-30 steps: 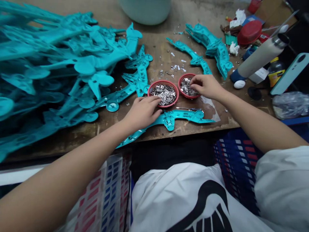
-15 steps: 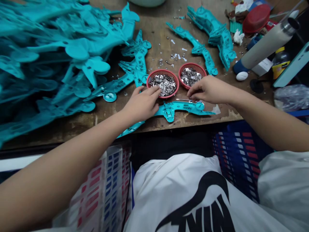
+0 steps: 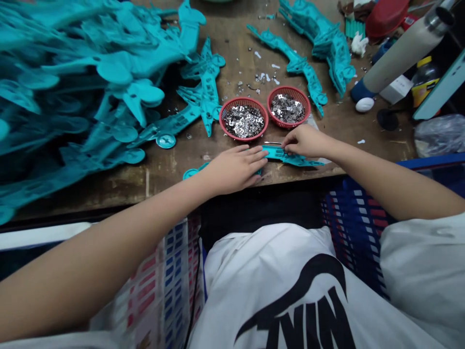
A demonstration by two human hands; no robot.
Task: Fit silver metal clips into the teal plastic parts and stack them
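A long turquoise plastic part [image 3: 305,161] lies along the table's front edge, with its left half mostly covered. Flat across it rests my left hand [image 3: 236,169], fingers stretched to the right. Over the part's right half, my right hand [image 3: 303,141] has thumb and fingertips pinched together; what they hold is too small to make out. A thin metal rod [image 3: 272,143] lies just behind the part, its right end at the right fingertips. Behind the hands stand two red baskets, a left one [image 3: 244,138] and a right one [image 3: 288,125], both filled with small shiny metal pieces.
A big heap of turquoise parts [image 3: 116,72] covers the left side. More such parts [image 3: 319,39] lie at the back right. A flask [image 3: 399,60], a bottle [image 3: 426,77] and a plastic bag [image 3: 441,138] are on the right. Metal bits are scattered behind the baskets.
My left hand has moved from the left basket's rim onto the turquoise part, rightward and nearer me. My right hand has come from beside the right basket down to the part.
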